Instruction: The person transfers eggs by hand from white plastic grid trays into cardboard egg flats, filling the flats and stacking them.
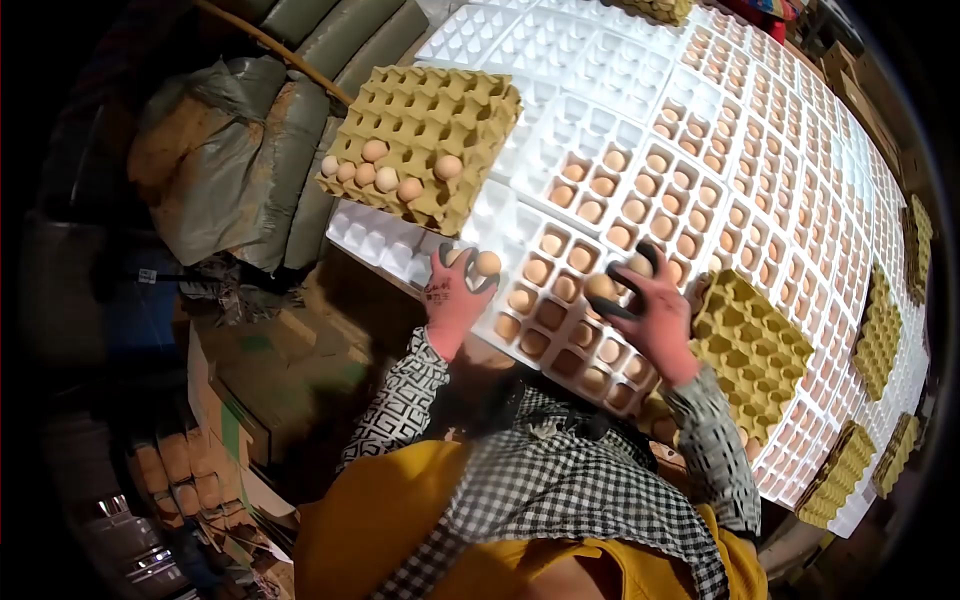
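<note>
My left hand (455,300), in a pink glove with dark fingertips, is closed round eggs (487,263) just below the brown egg carton tray (420,120). That tray has several eggs left in its lower rows. My right hand (658,315), gloved the same way, grips eggs (601,288) above a white foam tray (512,345). Brown eggs sit in many cups of this tray, while a few cups near its lower middle look dark and hollow. Another brown carton tray (755,345) lies right of my right hand.
White trays full of eggs (770,180) spread to the right and far side. Unfilled white trays (560,45) lie at the back. Several brown cartons (880,330) rest along the right edge. Grey sacks (300,150) and cardboard (270,380) stand at the left.
</note>
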### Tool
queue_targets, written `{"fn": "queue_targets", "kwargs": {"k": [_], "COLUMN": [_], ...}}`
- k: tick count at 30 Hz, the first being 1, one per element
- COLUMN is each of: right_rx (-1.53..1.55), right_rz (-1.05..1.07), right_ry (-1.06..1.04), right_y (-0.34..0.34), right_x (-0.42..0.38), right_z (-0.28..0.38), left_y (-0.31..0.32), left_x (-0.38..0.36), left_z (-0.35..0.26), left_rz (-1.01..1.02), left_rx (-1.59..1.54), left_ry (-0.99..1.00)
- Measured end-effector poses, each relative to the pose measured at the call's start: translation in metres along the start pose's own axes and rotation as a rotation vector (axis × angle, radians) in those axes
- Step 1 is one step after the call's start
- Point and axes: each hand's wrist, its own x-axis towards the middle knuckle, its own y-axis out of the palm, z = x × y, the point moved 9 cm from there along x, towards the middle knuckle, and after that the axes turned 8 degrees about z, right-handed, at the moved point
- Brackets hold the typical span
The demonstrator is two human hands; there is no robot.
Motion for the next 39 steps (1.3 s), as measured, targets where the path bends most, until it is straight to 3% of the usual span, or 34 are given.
{"fn": "queue_targets", "kwargs": {"k": [1,5,10,12,13,14,15,17,19,21,22,23,25,29,34,35,37,39], "right_rx": [-0.284,-0.504,-0.386,-0.341,-0.389,-0.444,-0.497,-0.63,-0.481,-0.563,-0.709,-0.735,-0.478,-0.084,0.029,0.047,-0.008,0.068], "right_rz": [-0.17,0.039,0.032,-0.063,-0.037,0.102,0.233,0.024,-0.235,-0.175,-0.029,-0.036,-0.169,-0.191,-0.14,-0.14,-0.192,-0.157], "right_ry": [-0.227,-0.073,-0.059,-0.132,-0.171,-0.073,0.023,-0.058,-0.106,-0.251,-0.201,-0.143,-0.214,-0.248,0.098,0.169,0.215,0.194], "right_y": [0.013,0.103,0.111,0.11,0.114,0.126,0.136,0.122,0.096,0.108,0.123,0.127,0.107,0.046,-0.02,-0.029,-0.04,-0.054], "right_x": [0.026,0.124,0.148,0.165,0.179,0.197,0.211,0.227,0.239,0.255,0.257,0.253,0.234,0.137,0.002,-0.024,-0.077,-0.11], "right_z": [0.038,0.053,0.058,0.058,0.058,0.046,0.033,0.042,0.048,0.036,0.024,0.015,0.028,0.054,-0.016,-0.026,-0.041,-0.025], "left_y": [-0.001,0.042,0.021,0.046,0.059,0.064,0.06,0.051,0.021,0.013,0.003,0.016,0.04,0.07,0.031,0.028,0.062,0.077], "left_x": [0.007,0.03,0.005,-0.008,-0.015,-0.016,-0.011,-0.011,-0.016,-0.023,-0.028,-0.041,-0.043,-0.049,-0.01,0.008,0.048,0.066], "left_z": [-0.001,-0.01,0.004,0.006,0.007,0.012,0.019,0.037,0.056,0.068,0.062,0.069,0.055,0.043,-0.015,-0.033,-0.046,-0.047], "left_rz": [-0.031,0.208,0.131,0.355,0.444,0.477,0.456,0.426,0.153,0.023,-0.022,-0.094,0.031,0.116,-0.035,-0.009,0.266,0.163], "left_rx": [0.048,0.09,-0.269,-0.19,-0.072,-0.098,-0.246,-0.545,-0.61,-0.59,-0.526,-0.506,-0.331,-0.021,-0.002,-0.012,0.039,0.15], "left_ry": [0.044,0.075,0.264,0.31,0.332,0.351,0.295,0.162,0.162,0.213,0.236,0.288,0.491,0.61,0.604,0.586,0.422,0.428]}}
